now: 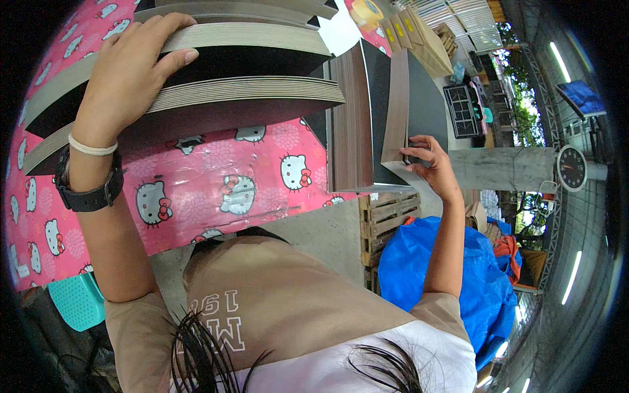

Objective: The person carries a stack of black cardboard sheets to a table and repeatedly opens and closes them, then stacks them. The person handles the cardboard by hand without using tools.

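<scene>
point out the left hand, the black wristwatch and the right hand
left hand [131, 69], head view, back of the hand on the board stack
black wristwatch [88, 196], head view, its strap
right hand [434, 165], head view, back of the hand at the upright boards

Landmark: upright panel bundle [350, 118] at picture centre. Left of it, stacked flat panels [196, 85] lie on cloth-covered worktop [216, 183]; left hand [128, 72] rests on stack's near edge. Right of bundle, second upright panel [409, 105], right hand [429, 160] at its lower corner. Below bundle, wooden pallet [386, 216]; right of pallet, tarp heap [485, 275]. Above bundle, tape roll [365, 12]. Far right, round scale [571, 168].
</scene>
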{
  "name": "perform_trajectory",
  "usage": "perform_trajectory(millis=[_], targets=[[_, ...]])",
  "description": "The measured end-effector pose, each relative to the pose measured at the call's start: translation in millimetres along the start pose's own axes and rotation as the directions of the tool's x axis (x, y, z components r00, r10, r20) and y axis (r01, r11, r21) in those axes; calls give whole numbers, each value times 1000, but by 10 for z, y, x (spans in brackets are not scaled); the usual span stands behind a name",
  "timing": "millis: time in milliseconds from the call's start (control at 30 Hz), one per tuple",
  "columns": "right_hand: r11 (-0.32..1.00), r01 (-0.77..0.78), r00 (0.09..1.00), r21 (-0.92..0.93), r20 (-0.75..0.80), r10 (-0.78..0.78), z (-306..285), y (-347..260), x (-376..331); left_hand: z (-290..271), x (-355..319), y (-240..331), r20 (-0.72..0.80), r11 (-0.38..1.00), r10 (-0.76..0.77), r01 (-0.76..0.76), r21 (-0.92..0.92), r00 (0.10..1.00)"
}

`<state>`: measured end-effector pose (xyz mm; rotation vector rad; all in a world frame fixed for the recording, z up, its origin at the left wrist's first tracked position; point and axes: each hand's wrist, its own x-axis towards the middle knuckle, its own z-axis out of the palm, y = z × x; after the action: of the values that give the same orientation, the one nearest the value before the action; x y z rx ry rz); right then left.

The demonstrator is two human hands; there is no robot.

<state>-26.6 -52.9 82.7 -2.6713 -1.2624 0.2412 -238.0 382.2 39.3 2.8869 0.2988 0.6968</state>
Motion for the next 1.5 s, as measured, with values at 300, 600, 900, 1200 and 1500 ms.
perform_trajectory(millis=[300, 600, 900, 1200, 1500], targets=[[999, 34, 999, -29, -12, -34, -70, -47, 5, -4, -9, 28, 2, 1000, -11, 11, 2, 1000], [960, -94, 280, -262, -933, -227, -919, 51, 112, -89, -7, 181, -57, 1000, -17, 17, -3, 998], [895, 431, 228, -112, -947, -228, -1063, -1279, 1158, -173, 25, 183, -39, 997, -70, 69, -39, 997], [868, 467, 301, -166, -893, -333, -1297, -1837, 644, -206, 67, 254, -28, 994, -85, 83, -67, 996], [836, 541, 225, -90, -943, -247, -1256, -1608, 997, -149, 132, 189, -42, 969, -180, 170, -182, 983]])
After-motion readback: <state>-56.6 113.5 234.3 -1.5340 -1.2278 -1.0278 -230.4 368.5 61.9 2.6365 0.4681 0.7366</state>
